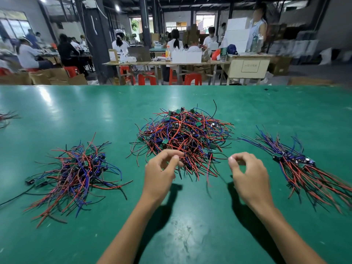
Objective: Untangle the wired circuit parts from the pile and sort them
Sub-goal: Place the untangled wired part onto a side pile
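Note:
A big tangled pile (185, 134) of red, blue and black wires with small green circuit boards lies in the middle of the green table (181, 225). My left hand (162, 172) is at the pile's near edge, thumb and forefinger pinching wires there. My right hand (247, 174) hovers just right of the pile's near edge, its thumb and forefinger closed in a ring on a thin dark wire (221, 156) that leads back to the pile. A looser heap of wired parts (76, 174) lies to the left. An aligned bundle (297, 164) lies to the right.
A few stray wires (7, 117) lie at the table's far left edge. Beyond the table's far edge stand red stools (192, 79), work tables with white boxes (186, 56), and people seated and standing in a workshop.

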{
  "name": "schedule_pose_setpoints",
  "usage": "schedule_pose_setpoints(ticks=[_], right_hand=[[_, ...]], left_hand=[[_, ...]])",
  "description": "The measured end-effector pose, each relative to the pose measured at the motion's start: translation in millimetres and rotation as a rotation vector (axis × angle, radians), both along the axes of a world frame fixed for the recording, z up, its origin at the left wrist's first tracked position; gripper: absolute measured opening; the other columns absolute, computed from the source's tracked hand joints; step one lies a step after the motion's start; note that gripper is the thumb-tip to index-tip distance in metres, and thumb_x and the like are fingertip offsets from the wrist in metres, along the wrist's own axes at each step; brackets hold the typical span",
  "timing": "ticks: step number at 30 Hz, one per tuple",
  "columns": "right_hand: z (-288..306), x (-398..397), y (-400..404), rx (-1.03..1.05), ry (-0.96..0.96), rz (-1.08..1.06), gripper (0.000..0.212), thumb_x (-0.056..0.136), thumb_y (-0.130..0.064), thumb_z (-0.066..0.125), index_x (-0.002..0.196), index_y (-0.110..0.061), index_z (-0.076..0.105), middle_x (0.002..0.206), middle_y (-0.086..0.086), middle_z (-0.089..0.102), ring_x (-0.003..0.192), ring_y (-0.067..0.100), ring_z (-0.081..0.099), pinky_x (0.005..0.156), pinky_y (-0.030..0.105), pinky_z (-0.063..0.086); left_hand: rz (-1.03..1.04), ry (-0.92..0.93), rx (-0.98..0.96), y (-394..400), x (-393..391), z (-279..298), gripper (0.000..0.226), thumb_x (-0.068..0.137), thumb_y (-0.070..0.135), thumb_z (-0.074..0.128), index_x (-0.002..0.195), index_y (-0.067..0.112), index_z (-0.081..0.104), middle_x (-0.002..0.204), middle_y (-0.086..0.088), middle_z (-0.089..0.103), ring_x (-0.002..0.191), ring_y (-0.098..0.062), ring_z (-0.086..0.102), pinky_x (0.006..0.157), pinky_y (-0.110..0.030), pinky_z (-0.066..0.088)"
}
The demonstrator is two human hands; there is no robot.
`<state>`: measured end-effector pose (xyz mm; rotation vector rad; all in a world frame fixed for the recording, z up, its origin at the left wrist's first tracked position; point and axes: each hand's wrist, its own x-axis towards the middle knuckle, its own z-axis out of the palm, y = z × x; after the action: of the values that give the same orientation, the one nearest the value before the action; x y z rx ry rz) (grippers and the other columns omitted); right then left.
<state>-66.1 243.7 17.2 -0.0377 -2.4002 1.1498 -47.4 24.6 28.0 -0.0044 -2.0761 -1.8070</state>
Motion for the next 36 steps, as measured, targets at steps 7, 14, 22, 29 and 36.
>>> schedule_pose_setpoints(ticks=[7,14,22,29,36], right_hand=[[1,18,-24,-0.298,-0.016,0.174,0.012,0.1,-0.029,0.06,0.088,-0.028,0.061,0.084,-0.009,0.074,0.073,0.008,0.073,0.074,0.044,0.06],[-4,40,-51,0.315,0.36,0.545,0.006,0.091,-0.036,0.069,0.092,-0.03,0.068,0.121,-0.022,0.067,0.117,0.001,0.059,0.095,0.03,0.048],[2,23,-30,-0.053,0.008,0.266,0.041,0.093,-0.063,0.043,0.082,-0.035,0.07,0.082,-0.017,0.069,0.085,0.003,0.061,0.076,0.025,0.047],[16,9,-15,-0.782,-0.324,0.46,0.025,0.081,-0.041,0.069,0.095,-0.024,0.081,0.102,0.0,0.078,0.079,0.006,0.068,0.071,0.024,0.049],[17,12,-9,-0.985,-0.381,0.515,0.033,0.068,-0.038,0.08,0.094,-0.018,0.08,0.102,0.008,0.078,0.081,0.008,0.072,0.069,0.019,0.057]], left_hand=[[-0.313,-0.414,0.277,31,1,-8,0.026,0.106,0.017,0.045,0.115,0.005,0.067,0.098,-0.016,0.077,0.068,-0.023,0.073,0.063,-0.027,0.058],[-0.296,-0.477,0.592,22,-3,-4,0.04,0.104,0.032,0.051,0.111,-0.004,0.068,0.103,-0.026,0.073,0.087,-0.03,0.064,0.085,-0.039,0.056],[-0.534,-0.356,0.35,14,7,2,0.028,0.102,0.023,0.054,0.12,0.007,0.069,0.091,-0.01,0.075,0.059,-0.017,0.067,0.057,-0.021,0.054],[-0.754,-0.362,0.121,11,17,5,0.025,0.102,0.019,0.057,0.12,0.007,0.069,0.108,-0.018,0.075,0.062,-0.018,0.072,0.051,-0.019,0.052],[-0.764,-0.374,0.08,7,17,5,0.027,0.103,0.022,0.057,0.124,0.009,0.067,0.111,-0.015,0.075,0.063,-0.017,0.072,0.051,-0.018,0.051]])
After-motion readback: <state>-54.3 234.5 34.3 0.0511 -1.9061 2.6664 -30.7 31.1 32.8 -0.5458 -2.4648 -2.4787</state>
